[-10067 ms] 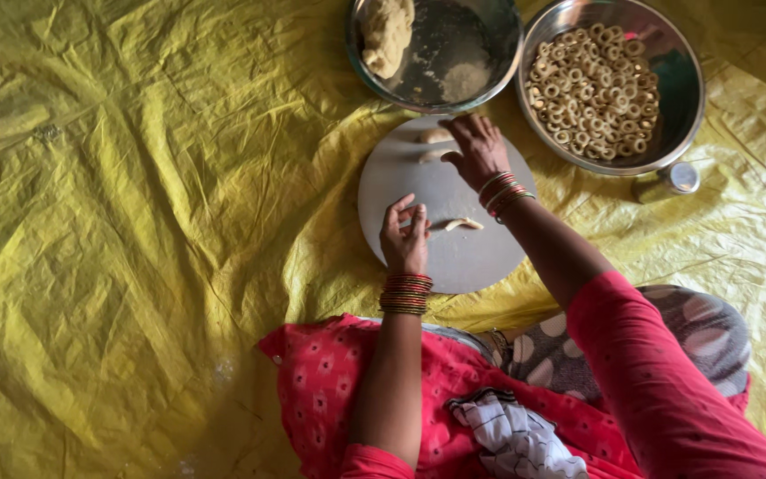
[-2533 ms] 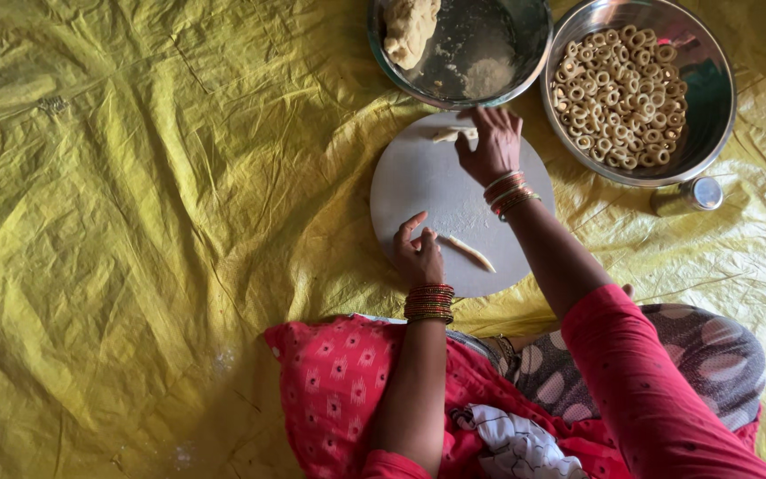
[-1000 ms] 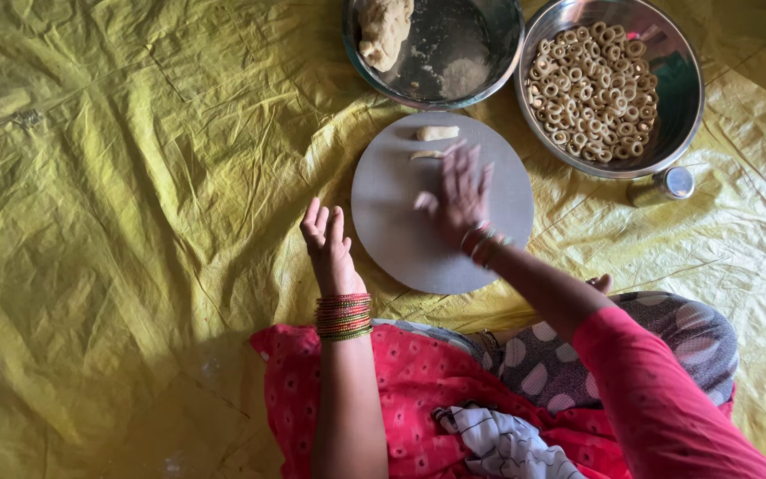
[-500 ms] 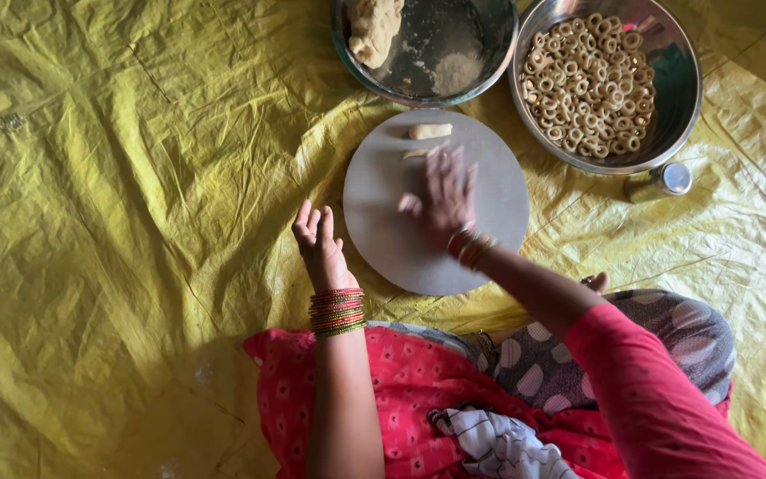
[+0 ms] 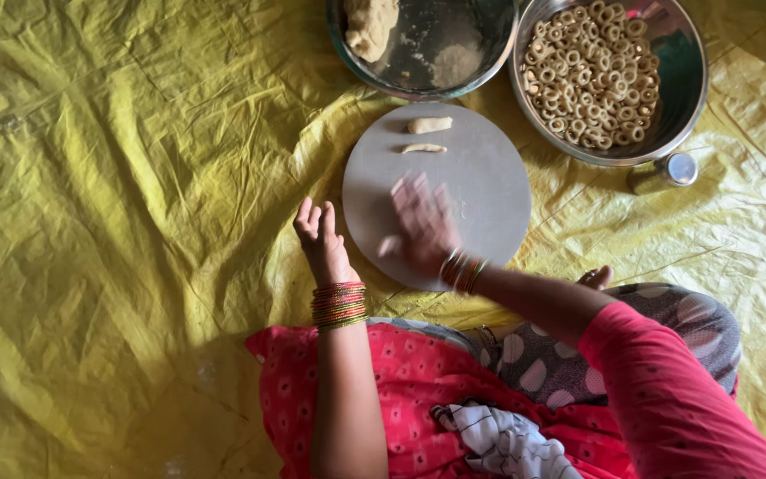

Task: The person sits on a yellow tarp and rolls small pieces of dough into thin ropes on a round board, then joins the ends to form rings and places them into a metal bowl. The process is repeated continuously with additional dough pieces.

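A round grey board [image 5: 489, 177] lies on the yellow sheet in front of me. My right hand [image 5: 420, 223] is blurred, flat with fingers spread, over the board's near left part. I cannot tell if dough lies under it. My left hand [image 5: 321, 239] rests open on the sheet just left of the board, fingers pointing away, holding nothing. Two small dough pieces lie at the board's far edge: a thicker lump [image 5: 429, 125] and a thin roll [image 5: 424, 148].
A steel bowl [image 5: 480, 75] with a dough ball [image 5: 371, 25] and flour stands beyond the board. To its right a steel bowl [image 5: 676, 115] holds several small dough rings [image 5: 591, 75]. A small steel container [image 5: 662, 171] stands beside it. The crumpled yellow sheet [image 5: 126, 222] covers the floor.
My right hand has slid toward me over the board. My left hand, on the board seconds ago, now rests on the sheet to its left.
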